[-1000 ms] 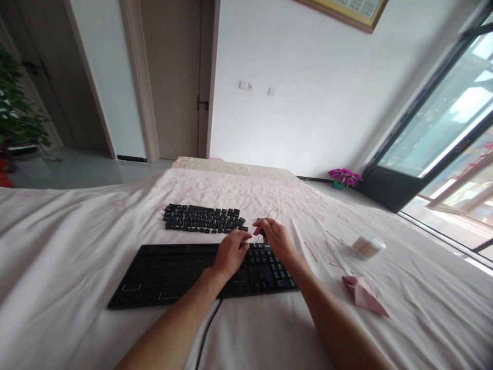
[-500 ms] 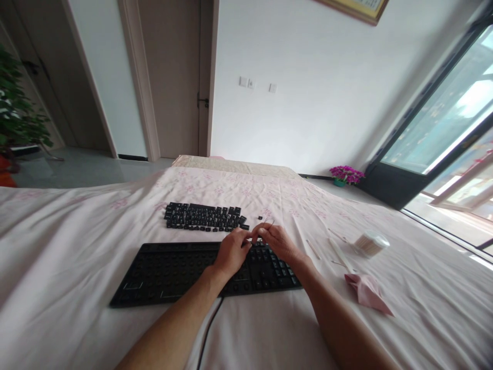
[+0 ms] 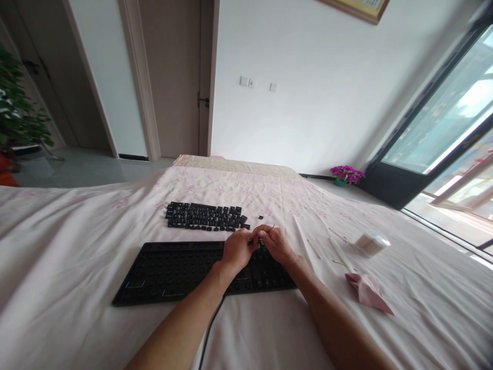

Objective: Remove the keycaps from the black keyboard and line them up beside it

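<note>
A black keyboard [image 3: 173, 272] lies on the bedspread, its left and middle parts stripped of keycaps while keys still sit on its right part. My right hand [image 3: 278, 245] is closed above the upper right of the keyboard, pinching a thin wire keycap puller [image 3: 270, 224] whose loop sticks up past the fingers. Pressed against those fingertips, my left hand [image 3: 238, 249] is closed too; what its fingers hold is hidden. Loose black keycaps [image 3: 204, 216] lie in rows behind the keyboard, and a single keycap [image 3: 261, 217] lies apart to their right.
To the right are a clear tub of cotton swabs [image 3: 372, 243], a loose swab [image 3: 314, 248], a thin pale stick [image 3: 341, 253] and a pink cloth [image 3: 368, 293]. The keyboard's cable [image 3: 210, 329] runs toward me over the rumpled bedspread [image 3: 69, 267].
My left hand has shifted slightly right, its fingers now meeting the right fingertips. Both hands appear slightly raised off the keys, and the keyboard has moved a little.
</note>
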Motion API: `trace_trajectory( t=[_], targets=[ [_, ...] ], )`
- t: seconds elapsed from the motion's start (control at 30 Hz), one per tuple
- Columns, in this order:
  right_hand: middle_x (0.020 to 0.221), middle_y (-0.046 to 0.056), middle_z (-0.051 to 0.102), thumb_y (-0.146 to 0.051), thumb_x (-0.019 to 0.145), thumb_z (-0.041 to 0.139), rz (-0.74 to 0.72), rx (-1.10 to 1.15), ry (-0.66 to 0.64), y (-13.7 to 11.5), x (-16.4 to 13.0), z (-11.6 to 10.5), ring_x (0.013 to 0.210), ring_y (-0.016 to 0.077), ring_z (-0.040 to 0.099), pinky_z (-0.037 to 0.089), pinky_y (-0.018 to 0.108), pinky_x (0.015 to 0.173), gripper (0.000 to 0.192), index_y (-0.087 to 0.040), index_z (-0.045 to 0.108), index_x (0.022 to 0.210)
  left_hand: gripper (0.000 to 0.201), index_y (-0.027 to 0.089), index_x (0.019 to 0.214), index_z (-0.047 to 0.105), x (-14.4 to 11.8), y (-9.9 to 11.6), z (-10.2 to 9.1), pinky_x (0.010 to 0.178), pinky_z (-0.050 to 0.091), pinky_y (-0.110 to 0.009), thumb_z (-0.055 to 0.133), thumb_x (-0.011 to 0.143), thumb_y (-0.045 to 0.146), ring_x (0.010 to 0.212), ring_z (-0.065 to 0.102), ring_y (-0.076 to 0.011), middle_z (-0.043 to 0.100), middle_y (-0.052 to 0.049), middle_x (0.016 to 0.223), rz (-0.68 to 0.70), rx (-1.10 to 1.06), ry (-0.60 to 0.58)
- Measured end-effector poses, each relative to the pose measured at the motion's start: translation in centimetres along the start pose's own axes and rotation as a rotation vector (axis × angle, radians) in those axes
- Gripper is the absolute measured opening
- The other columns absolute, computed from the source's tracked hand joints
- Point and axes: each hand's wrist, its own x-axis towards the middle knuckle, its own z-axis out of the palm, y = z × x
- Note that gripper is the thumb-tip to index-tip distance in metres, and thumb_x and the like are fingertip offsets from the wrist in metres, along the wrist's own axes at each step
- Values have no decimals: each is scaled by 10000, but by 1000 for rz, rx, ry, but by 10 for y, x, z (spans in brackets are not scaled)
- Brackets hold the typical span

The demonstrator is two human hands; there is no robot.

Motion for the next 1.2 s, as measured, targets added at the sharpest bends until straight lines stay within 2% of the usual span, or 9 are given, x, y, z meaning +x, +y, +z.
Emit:
trace_trajectory(
  t=[0.2,0.33,0.5,0.63,0.73,0.83,1.0,1.1,1.2],
  targets=[
    [679,26,630,-409,952,372,-38,-84,163,-2,-6,7,687,165,605,483,287,728,386,-202,619,738,94,238,746,672,-1,2,3,656,363,-240,633,810,294,792,596,-176,648,-9,783,4,4,32],
    [639,35,610,-416,964,332,-17,-112,283,-3,-9,8,631,172,576,483,306,696,428,-203,635,751,126,253,815,675,-3,3,2,634,360,-236,578,853,325,777,595,-170,648,-4,798,12,-37,55],
    [753,48,660,-370,975,311,-113,-239,233,-9,-10,7,715,180,581,472,316,763,407,-215,685,937,96,234,866,654,-2,2,1,644,391,-235,561,841,232,754,608,-161,663,4,803,-51,-105,85],
    [828,69,679,-303,945,427,-166,-547,215,-19,-2,-1,901,224,549,392,356,881,282,-234,673,1064,290,245,1029,610,0,-1,2,723,446,-246,600,770,117,790,641,-149,691,27,836,-141,-295,158],
    [799,55,667,-285,956,407,-87,-584,152,-22,6,-6,862,208,565,407,316,816,285,-231,663,1070,352,231,1088,581,0,-5,2,771,479,-261,615,762,102,793,656,-139,695,12,852,-160,-479,226],
    [825,32,663,-324,941,449,-3,-501,67,-19,10,-6,784,173,597,424,259,713,258,-238,692,942,351,199,1095,571,2,-9,3,749,505,-265,650,758,142,764,665,-144,689,-13,835,-161,-611,260],
    [839,19,683,-322,841,597,65,-426,55,-8,9,-3,796,179,623,437,257,720,148,-249,718,883,366,176,1100,556,2,-13,5,734,526,-270,668,752,174,761,677,-155,686,-31,833,-152,-721,275],
    [847,8,704,-334,824,600,116,-390,68,9,12,-13,801,180,639,449,261,729,151,-245,714,866,394,178,1129,545,1,-13,6,747,529,-268,659,752,161,771,679,-151,679,-30,843,-137,-735,278],
    [842,24,719,-389,831,560,352,-415,170,39,22,-33,689,171,645,460,257,639,248,-213,709,923,381,178,1154,541,1,-11,5,747,528,-263,611,780,149,775,670,-141,670,-43,907,-129,-700,302]
  ],
)
